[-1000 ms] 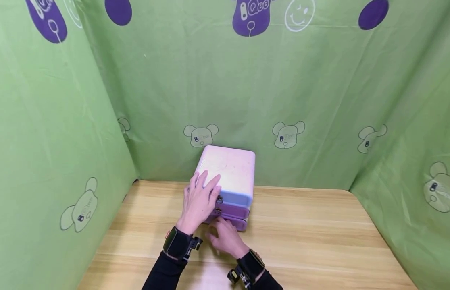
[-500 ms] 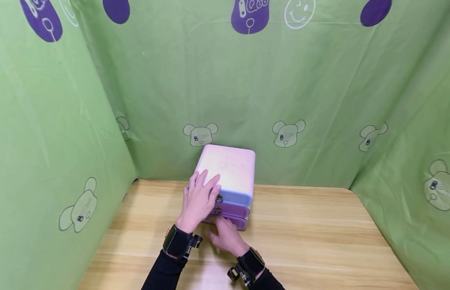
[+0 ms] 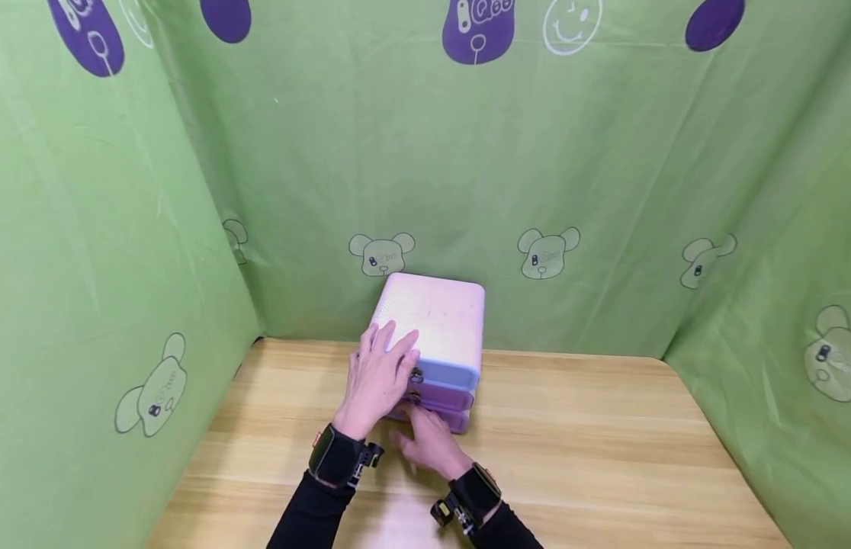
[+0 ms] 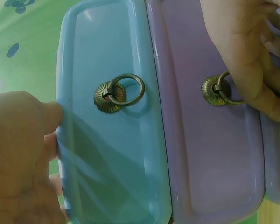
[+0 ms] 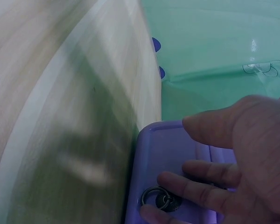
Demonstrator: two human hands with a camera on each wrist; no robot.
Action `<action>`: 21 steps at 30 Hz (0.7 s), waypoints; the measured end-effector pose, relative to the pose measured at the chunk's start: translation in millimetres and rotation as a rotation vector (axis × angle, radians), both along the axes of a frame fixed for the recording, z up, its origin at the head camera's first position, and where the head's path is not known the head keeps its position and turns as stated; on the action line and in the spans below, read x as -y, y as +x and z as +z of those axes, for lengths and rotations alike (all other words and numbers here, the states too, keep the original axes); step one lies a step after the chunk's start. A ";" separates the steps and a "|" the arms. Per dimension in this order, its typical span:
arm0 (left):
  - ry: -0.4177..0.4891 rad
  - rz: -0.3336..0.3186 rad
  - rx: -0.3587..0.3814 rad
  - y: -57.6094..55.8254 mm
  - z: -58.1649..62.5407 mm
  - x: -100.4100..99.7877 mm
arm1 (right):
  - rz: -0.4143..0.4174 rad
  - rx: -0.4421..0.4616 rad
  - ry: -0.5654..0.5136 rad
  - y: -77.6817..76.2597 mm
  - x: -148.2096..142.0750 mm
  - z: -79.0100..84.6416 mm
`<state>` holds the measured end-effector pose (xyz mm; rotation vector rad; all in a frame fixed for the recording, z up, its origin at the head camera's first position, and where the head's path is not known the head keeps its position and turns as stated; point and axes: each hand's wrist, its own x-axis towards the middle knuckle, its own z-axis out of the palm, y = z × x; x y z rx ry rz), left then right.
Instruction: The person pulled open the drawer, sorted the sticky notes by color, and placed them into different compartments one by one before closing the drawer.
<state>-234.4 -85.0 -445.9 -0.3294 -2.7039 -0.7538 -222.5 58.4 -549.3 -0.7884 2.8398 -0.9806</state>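
Note:
A small drawer cabinet (image 3: 442,313) with a pale top stands against the back cloth. Its fronts are stacked: a light blue drawer (image 4: 116,158), a purple middle drawer (image 4: 214,172) and a purple bottom drawer (image 5: 165,147). Each brass ring pull hangs from a round plate. My left hand (image 3: 376,381) rests with spread fingers on the cabinet's top at its front left edge. Down at the bottom drawer is my right hand (image 3: 434,448), its fingers extended across the front; one fingertip lies right at the ring pull (image 5: 145,193). The head view hides much of the drawer fronts behind the hands.
The cabinet stands on a wood-grain table (image 3: 590,450). Green cloth (image 3: 467,168) printed with bear faces encloses the table at the back and both sides.
The bottom drawer has slid slightly inward, and the dark gap above it has narrowed. My right hand has followed it by a little. My left hand stays in place on the cabinet.

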 end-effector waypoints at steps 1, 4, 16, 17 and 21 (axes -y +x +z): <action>-0.004 -0.004 0.000 -0.1 0.2 0.7 | 0.001 -0.005 -0.002 -0.3 -0.3 -0.2; -0.018 -0.015 -0.009 -0.4 0.4 2.3 | 0.002 -0.030 0.003 -0.8 -1.1 -1.2; -0.050 0.025 -0.098 -1.6 -4.3 -1.3 | 0.002 -0.056 0.007 0.3 -3.4 0.2; -0.054 0.028 -0.103 -1.6 -5.1 -1.4 | 0.006 -0.053 0.008 0.3 -3.7 0.0; -0.071 0.035 -0.125 -1.7 -7.9 -1.9 | 0.013 -0.030 0.012 -0.3 -5.1 0.9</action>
